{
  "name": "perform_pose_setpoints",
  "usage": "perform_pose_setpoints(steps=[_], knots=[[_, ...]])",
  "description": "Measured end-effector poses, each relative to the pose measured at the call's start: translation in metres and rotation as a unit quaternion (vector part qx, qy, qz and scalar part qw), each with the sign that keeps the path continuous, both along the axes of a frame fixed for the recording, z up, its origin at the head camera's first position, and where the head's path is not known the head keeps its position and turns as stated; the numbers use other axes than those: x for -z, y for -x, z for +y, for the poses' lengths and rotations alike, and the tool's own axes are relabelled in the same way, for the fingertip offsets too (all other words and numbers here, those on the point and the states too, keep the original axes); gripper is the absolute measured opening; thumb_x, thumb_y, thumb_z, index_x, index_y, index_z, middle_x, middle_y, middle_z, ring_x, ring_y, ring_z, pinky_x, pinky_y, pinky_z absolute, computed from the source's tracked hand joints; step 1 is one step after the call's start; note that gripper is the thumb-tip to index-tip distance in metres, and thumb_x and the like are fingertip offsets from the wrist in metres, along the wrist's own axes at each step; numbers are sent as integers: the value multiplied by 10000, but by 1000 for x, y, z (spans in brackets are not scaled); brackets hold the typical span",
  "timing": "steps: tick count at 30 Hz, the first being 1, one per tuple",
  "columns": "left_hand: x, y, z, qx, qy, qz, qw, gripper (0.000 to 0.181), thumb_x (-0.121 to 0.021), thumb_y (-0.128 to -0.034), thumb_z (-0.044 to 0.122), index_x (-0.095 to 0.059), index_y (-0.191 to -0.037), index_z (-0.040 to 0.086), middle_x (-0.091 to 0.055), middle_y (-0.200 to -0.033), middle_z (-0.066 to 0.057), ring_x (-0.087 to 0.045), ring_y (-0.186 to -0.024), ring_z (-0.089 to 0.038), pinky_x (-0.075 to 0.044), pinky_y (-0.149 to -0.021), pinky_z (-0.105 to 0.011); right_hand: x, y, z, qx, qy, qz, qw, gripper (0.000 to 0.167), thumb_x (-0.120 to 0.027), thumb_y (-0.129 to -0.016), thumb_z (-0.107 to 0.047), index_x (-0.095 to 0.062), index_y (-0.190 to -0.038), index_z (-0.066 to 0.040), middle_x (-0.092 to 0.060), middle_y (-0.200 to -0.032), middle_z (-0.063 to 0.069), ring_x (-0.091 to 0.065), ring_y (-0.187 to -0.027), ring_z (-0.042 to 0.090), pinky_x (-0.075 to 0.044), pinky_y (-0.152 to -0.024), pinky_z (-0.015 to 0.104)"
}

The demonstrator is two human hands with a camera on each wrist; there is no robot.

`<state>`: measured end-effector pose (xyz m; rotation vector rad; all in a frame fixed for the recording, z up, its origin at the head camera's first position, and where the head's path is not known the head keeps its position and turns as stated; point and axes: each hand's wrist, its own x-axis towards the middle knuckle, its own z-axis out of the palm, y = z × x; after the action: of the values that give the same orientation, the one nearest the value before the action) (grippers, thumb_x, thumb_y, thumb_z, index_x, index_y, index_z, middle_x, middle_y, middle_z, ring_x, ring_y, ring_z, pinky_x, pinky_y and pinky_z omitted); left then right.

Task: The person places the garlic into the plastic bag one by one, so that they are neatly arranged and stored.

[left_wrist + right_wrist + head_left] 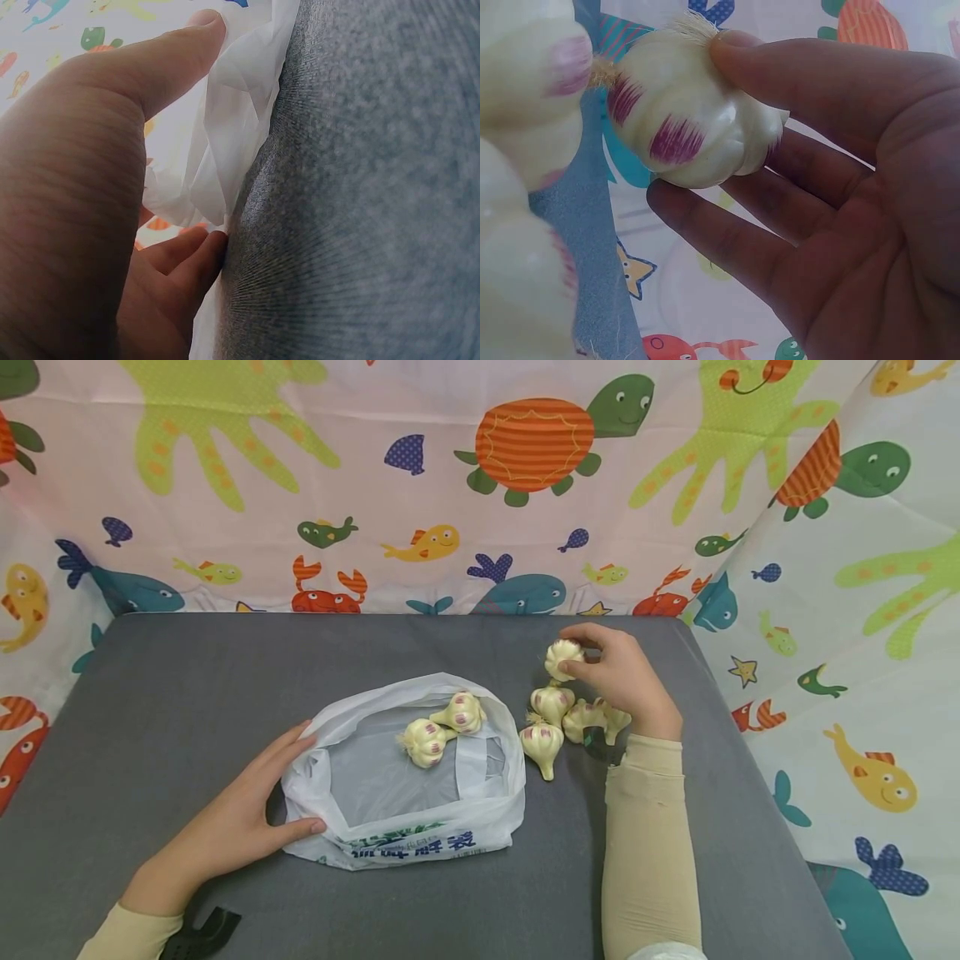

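Note:
My right hand pinches a garlic bulb between thumb and fingers, beside several other garlic bulbs on the table. In the right wrist view the pinched bulb shows purple streaks and a tuft of roots. A white plastic bag lies spread with its mouth facing up, and two garlic bulbs are inside it. At the bag's left side rests my left hand, thumb and fingers spread wide and touching the plastic. In the left wrist view, its fingertips meet the bag's crumpled side near the tabletop.
A dark grey cloth covers the table. Behind it and along the right hangs a curtain printed with sea animals. Black straps sit at both wrists.

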<state>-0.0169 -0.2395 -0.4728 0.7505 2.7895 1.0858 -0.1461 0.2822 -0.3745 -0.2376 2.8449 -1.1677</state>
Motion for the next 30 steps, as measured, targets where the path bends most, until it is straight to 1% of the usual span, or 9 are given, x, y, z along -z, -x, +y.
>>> perform_pose_setpoints(steps=[3,8,15,22,30], knots=[[0,0,0,-20,19,-10,10000,1132,-965,-843,449,-300,-1739,256,-223,-1806,-20,-316,-1589,-346,-175,-1192,-183,-1,-1,-1,-66,16,49,10000,438,-803,-1011,-132,-692,-1431,-81,-686,-1395,98,-659,-1225,316,-544,-1075,531],[2,0,0,12,25,30,10000,1130,-959,-852,446,-292,-1741,246,-215,-1808,-29,-310,-1591,-354,-178,-1204,-199,-2,-2,-5,-180,88,48,9998,442,-792,-1017,-120,-684,-1439,-44,-686,-1400,121,-654,-1227,319,-529,-1095,529],[3,0,1,37,1,102,9999,1129,-961,-855,430,-291,-1742,233,-218,-1807,-41,-307,-1594,-340,-142,-1175,-140,-2,-2,-10,-176,56,1,9998,438,-795,-1019,-131,-688,-1440,-77,-683,-1413,104,-657,-1252,319,-534,-1089,531],[3,-1,0,44,2,128,9999,1128,-963,-854,425,-295,-1741,226,-220,-1806,-45,-308,-1594,-339,-134,-1167,-128,-1,-1,-13,-208,-3,1,9998,444,-802,-1012,-134,-689,-1440,-103,-686,-1410,81,-665,-1244,313,-549,-1069,517],[4,0,0,86,-16,206,9997,1132,-973,-845,405,-303,-1738,219,-228,-1804,-52,-301,-1599,-312,-125,-1156,-102,-3,-2,-14,-206,38,0,9998,433,-799,-1015,-133,-694,-1433,-94,-689,-1409,89,-661,-1252,311,-536,-1088,510]])
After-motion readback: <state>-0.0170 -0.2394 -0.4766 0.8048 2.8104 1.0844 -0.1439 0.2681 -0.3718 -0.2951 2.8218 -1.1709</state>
